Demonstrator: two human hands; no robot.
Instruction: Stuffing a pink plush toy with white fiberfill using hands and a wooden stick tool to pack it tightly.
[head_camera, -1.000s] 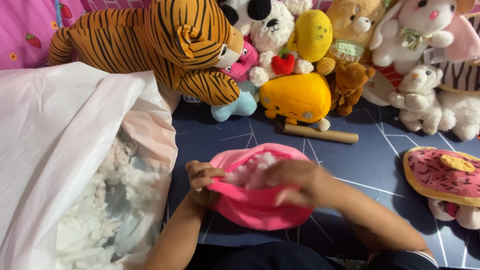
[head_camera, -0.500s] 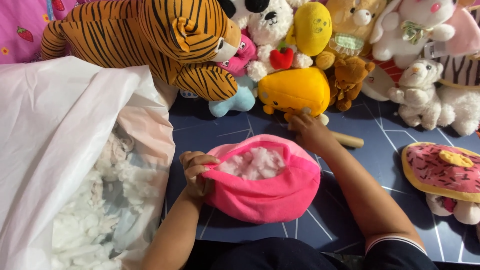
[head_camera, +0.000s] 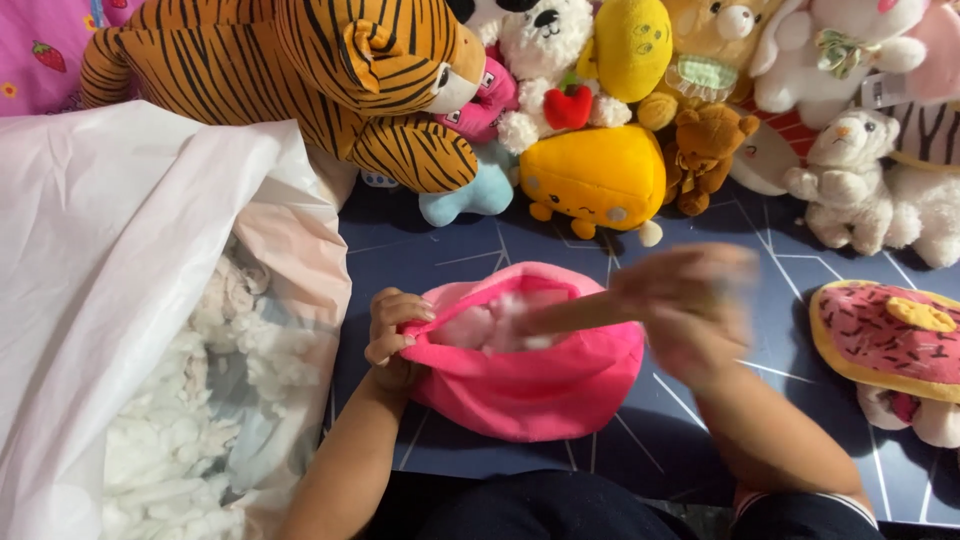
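Note:
A pink plush shell (head_camera: 530, 385) lies on the dark blue mat in front of me, its opening up and filled with white stuffing (head_camera: 470, 325). My left hand (head_camera: 392, 325) grips the left edge of the opening. My right hand (head_camera: 690, 305), blurred by motion, holds a wooden stick (head_camera: 570, 315) just right of the shell. The stick's far end points left into the stuffing.
A large white plastic bag (head_camera: 120, 250) with loose stuffing (head_camera: 200, 420) lies open at the left. Along the back sit a tiger plush (head_camera: 290, 70), a yellow plush (head_camera: 595, 175), a brown bear (head_camera: 705, 150) and white bears (head_camera: 850, 180). A doughnut plush (head_camera: 885, 335) lies at the right.
My right hand left the shell, reached to the wooden stick lying near the yellow plush, picked it up and brought it back over the shell. The left hand kept its grip.

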